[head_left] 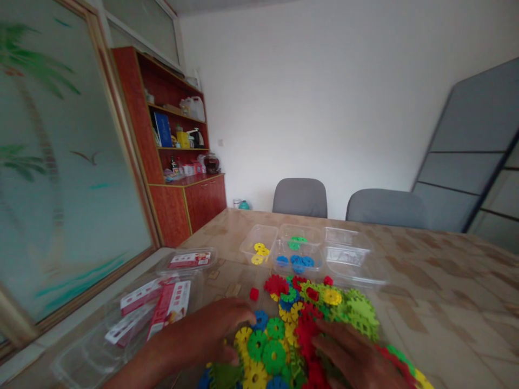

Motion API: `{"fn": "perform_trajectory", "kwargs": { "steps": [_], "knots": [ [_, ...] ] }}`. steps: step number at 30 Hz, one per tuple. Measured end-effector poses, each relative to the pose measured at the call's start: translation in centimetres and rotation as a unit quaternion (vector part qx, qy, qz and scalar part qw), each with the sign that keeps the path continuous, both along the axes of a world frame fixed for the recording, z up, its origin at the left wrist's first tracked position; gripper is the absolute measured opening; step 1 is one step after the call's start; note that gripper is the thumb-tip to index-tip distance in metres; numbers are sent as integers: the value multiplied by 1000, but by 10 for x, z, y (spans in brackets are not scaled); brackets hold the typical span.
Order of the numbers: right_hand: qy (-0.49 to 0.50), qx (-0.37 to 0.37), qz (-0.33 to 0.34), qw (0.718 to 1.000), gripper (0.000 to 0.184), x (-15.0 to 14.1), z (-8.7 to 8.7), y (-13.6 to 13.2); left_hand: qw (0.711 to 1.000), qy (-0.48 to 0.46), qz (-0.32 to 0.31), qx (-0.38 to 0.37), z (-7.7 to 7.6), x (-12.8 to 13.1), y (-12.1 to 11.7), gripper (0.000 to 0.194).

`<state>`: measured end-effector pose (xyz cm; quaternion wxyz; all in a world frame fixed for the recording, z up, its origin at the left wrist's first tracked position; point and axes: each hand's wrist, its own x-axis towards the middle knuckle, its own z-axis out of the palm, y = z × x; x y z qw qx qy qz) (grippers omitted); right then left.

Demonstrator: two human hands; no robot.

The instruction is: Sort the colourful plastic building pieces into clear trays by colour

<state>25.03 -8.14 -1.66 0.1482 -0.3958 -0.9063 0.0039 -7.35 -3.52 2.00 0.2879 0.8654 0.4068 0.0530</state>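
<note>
Bright plastic gear pieces [275, 335] lie heaped at the near edge of a mottled tabletop [438, 281], red, green, yellow and blue mixed together. Beyond the heap stand clear tubs: one tub [249, 243] holds a few yellow pieces [259, 251], a second tub [298, 232] holds small groups of green pieces [298, 239] and blue pieces [295, 262], and a third tub [348, 237] sits just to the right. Only a small share is parted by colour; most of the pieces are in the mixed heap. The left hand [203, 335] curves over the heap's edge beside a blue piece; whether it grips anything cannot be told. The right hand [352, 356] lies open, fingers spread across red and green pieces. A red piece [254, 294] lies loose nearby. Clear packs [170, 302] at left carry red-and-white cards, their print too small to read. Behind stand a red cabinet [178, 162] and two grey chairs [300, 197].
</note>
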Motion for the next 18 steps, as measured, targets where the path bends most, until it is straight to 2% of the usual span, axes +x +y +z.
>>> {"fn": "perform_trajectory", "kwargs": {
  "steps": [5, 9, 13, 16, 18],
  "knots": [
    [-5, -21, 18, 1000, 55, -30, 5, 2, 999, 34, -5, 9, -4, 1, -5, 59],
    [-5, -50, -25, 998, 43, -21, 14, 0, 999, 29, -4, 43, -5, 8, -7, 45],
    [-2, -47, -24, 999, 32, -6, 19, 1, 997, 4, -25, 74, 2, 10, -7, 33],
    [17, -15, -14, 1000, 29, -5, 22, -3, 997, 3, -27, 68, 10, 7, -10, 34],
    [28, 8, 17, 999, 28, -12, 21, -8, 998, 17, -27, 46, 14, 5, -14, 40]
  ]
}}
